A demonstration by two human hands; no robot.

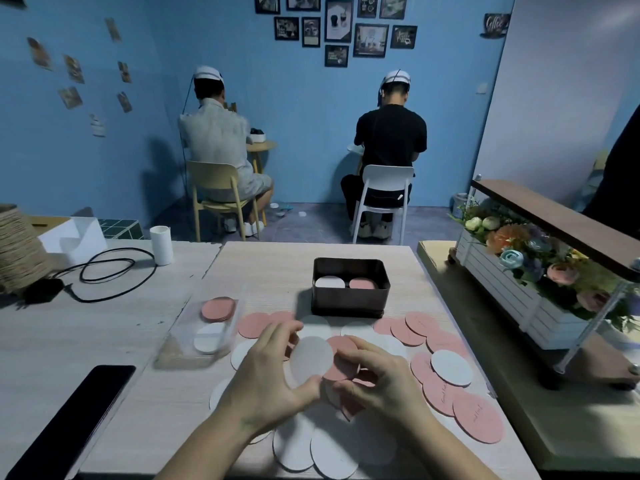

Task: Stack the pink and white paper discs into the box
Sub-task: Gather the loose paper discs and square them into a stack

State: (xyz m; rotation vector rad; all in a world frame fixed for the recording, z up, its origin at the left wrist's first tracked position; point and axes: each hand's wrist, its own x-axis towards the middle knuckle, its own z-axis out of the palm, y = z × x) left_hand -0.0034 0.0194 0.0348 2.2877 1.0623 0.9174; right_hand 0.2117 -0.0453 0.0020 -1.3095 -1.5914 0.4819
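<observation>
Loose white discs (313,448) overlap at the tabletop's (166,403) near edge. Above them the left grip (268,374) pinches a white disc (310,360) by its rim. The right grip (379,379) is curled on a pink disc (341,367). Beyond stands the box (349,299), holding a white stack (329,282) beside a pink stack (362,284).

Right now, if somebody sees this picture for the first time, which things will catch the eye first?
First the two hands at the centre: the left hand pinches a white disc, and the right hand grips pink discs beside it. Around them loose discs cover the table, and behind stands the dark box with a white stack and a pink stack inside. At the right, a white crate of coloured flowers stands out.
</observation>
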